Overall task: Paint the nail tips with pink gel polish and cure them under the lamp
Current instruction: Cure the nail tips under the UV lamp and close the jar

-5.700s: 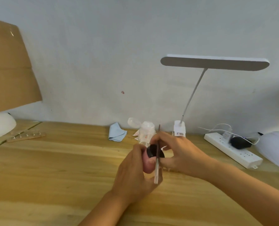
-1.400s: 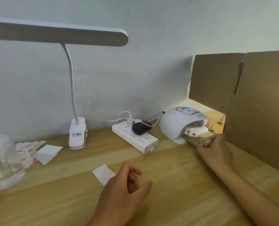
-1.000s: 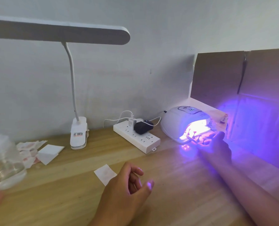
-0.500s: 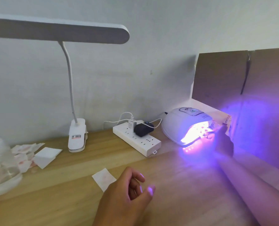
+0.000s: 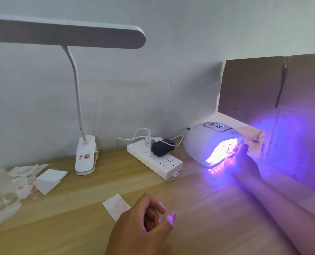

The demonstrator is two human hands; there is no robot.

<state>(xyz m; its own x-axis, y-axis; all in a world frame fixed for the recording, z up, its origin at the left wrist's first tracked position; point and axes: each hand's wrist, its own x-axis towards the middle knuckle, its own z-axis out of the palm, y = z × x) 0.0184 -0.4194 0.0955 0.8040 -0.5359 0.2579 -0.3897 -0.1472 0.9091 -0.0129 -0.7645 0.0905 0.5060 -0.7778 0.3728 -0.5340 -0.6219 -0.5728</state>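
Lamp [image 5: 202,144] glowing, right hand [image 5: 245,162] at mouth

A single wide-angle view, worn on the person's head, looks forward and somewhat down across the wooden table [image 5: 83,207] to the pale wall [image 5: 171,52] behind it. It is angled toward the table's right end, where the lit curing lamp [image 5: 202,142] sits far right before a cardboard panel [image 5: 252,89]. The desk lamp [image 5: 79,36] crosses the upper left. The left hand [image 5: 142,229] lies nearest the lens at the bottom edge; the right hand [image 5: 245,162] is farther off, at the curing lamp's mouth.
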